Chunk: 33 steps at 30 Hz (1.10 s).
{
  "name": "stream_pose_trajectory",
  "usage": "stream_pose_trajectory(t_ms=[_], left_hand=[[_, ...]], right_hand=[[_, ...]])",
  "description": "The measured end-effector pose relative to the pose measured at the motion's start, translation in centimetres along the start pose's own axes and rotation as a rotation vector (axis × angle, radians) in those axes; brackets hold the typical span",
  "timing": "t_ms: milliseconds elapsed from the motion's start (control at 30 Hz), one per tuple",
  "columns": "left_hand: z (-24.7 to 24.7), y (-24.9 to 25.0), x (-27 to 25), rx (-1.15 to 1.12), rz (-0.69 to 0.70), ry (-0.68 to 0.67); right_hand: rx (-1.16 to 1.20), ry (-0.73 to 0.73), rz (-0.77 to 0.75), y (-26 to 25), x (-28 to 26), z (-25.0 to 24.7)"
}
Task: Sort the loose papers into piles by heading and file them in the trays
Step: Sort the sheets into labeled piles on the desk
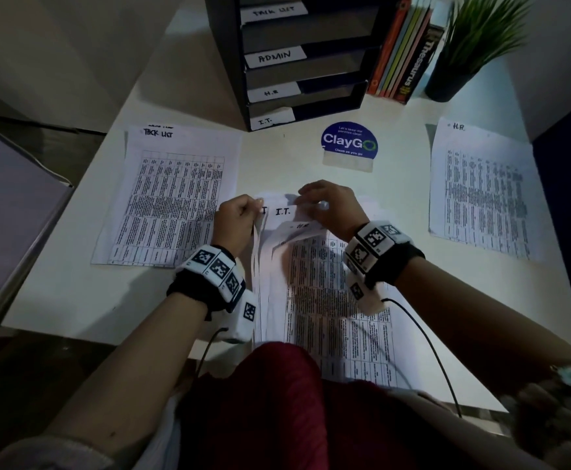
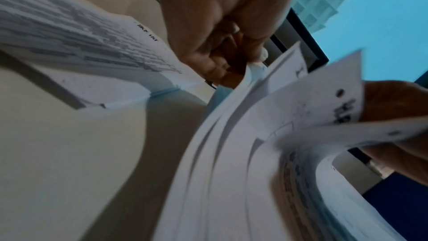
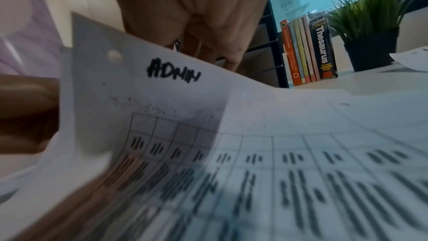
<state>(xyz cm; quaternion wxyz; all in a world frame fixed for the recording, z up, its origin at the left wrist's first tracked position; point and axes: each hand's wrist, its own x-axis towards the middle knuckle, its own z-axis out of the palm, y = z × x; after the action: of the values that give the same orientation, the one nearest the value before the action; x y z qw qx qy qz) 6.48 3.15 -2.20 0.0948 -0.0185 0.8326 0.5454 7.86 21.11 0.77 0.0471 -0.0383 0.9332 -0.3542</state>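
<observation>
A stack of loose printed sheets (image 1: pixel 324 320) lies mid-table in front of me. My left hand (image 1: pixel 240 215) pinches the stack's upper left edge, fingers curled round several sheets (image 2: pixel 252 72). My right hand (image 1: pixel 324 205) holds the top corners of the upper sheets bent up. Under them a sheet headed I.T. (image 1: pixel 282 212) shows. The raised sheets carry the headings H.R. (image 2: pixel 345 109) and ADMIN (image 3: pixel 173 72). A pile headed TASK LIST (image 1: pixel 172 195) lies at the left, an H.R. pile (image 1: pixel 484 191) at the right. The black tray rack (image 1: pixel 331 106) stands behind, labelled TASK LIST, ADMIN, H.R., I.T.
Books (image 1: pixel 402 52) and a potted plant (image 1: pixel 463 56) stand right of the rack. A blue ClayGo sticker (image 1: pixel 349 144) sits on the white table (image 1: pixel 73 293). A grey box (image 1: pixel 6 215) lies beyond the table's left edge. Cables trail from both wristbands.
</observation>
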Motion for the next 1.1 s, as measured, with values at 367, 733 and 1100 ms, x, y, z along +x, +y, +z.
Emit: stream_pose_trajectory(t_ms=[367, 733, 1100], left_hand=[[-0.2, 0.4, -0.1, 0.163, -0.044, 0.111], [-0.5, -0.1, -2.6, -0.041, -0.044, -0.105], [0.8, 0.3, -1.6, 0.178, -0.042, 0.014]], right_hand=[[-0.217, 0.093, -0.217, 1.1, -4.4, 1.4], [-0.207, -0.01, -0.068, -0.2, -2.1, 2.6], [-0.229, 0.007, -0.154, 0.2, -4.6, 3.5]])
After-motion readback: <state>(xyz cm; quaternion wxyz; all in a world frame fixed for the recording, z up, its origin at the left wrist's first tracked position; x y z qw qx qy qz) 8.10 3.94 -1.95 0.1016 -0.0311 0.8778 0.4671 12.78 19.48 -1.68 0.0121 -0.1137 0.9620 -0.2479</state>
